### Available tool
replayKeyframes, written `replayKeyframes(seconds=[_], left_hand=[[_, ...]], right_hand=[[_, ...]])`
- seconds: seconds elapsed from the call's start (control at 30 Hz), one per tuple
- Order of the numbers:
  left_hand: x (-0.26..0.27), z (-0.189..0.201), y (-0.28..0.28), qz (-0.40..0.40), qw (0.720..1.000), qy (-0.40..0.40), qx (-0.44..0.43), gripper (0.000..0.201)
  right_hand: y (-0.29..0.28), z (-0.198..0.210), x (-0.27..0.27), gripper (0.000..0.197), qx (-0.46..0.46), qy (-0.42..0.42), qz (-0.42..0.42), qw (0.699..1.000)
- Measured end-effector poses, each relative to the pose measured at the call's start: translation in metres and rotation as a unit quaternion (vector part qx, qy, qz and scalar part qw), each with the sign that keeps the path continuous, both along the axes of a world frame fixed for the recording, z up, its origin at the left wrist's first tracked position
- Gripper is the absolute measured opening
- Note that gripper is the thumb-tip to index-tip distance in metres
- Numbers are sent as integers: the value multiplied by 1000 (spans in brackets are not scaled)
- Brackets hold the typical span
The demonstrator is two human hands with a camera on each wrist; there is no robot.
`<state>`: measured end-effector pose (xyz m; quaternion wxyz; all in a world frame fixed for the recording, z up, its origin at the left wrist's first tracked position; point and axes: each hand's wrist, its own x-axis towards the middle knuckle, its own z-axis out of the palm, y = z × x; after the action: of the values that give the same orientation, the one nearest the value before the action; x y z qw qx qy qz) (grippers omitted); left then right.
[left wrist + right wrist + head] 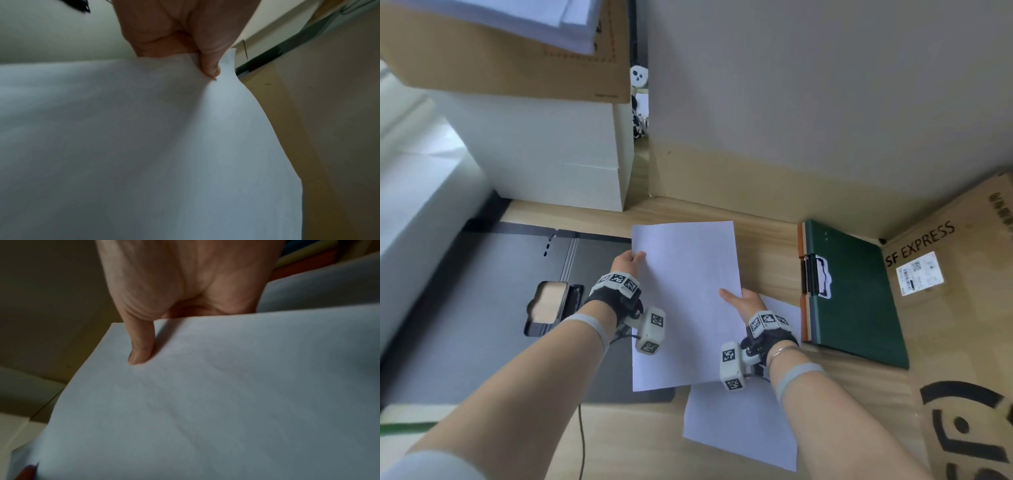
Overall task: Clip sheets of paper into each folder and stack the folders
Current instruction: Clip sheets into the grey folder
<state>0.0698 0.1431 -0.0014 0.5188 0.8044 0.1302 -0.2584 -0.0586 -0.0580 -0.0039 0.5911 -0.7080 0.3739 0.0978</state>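
Observation:
Both hands hold a white sheet of paper (685,301) above the wooden table. My left hand (628,262) pinches its left edge, the thumb on top of the sheet (144,146). At the right edge my right hand (743,301) grips the sheet (205,402), its thumb laid on top and the fingers hidden beneath. More white paper (743,421) lies flat on the table under my right wrist. A stack of folders with a green one (856,298) on top and a black clip (816,275) on its left edge sits to the right.
An open dark grey folder (482,308) with a metal clip (551,306) lies at the left. White boxes (544,154) and a cardboard box with paper stand behind it. A big cardboard wall (808,102) closes the back; an SF EXPRESS box (945,308) stands at the right.

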Motion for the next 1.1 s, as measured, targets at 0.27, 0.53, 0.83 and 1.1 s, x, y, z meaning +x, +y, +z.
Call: replayKeyframes(seconds=[0.27, 0.53, 0.83, 1.1], left_hand=[[-7, -5, 49, -25, 999, 42, -10, 42], [-2, -20, 93, -40, 986, 20, 160, 30], [0, -40, 121, -151, 921, 13, 359, 39], [7, -35, 124, -179, 921, 34, 345, 33]], right_hand=[[49, -7, 24, 33, -55, 3, 11, 998], [86, -27, 40, 47, -107, 104, 37, 988], [95, -31, 31, 52, -114, 126, 1, 985], [111, -35, 34, 52, -93, 154, 26, 983]])
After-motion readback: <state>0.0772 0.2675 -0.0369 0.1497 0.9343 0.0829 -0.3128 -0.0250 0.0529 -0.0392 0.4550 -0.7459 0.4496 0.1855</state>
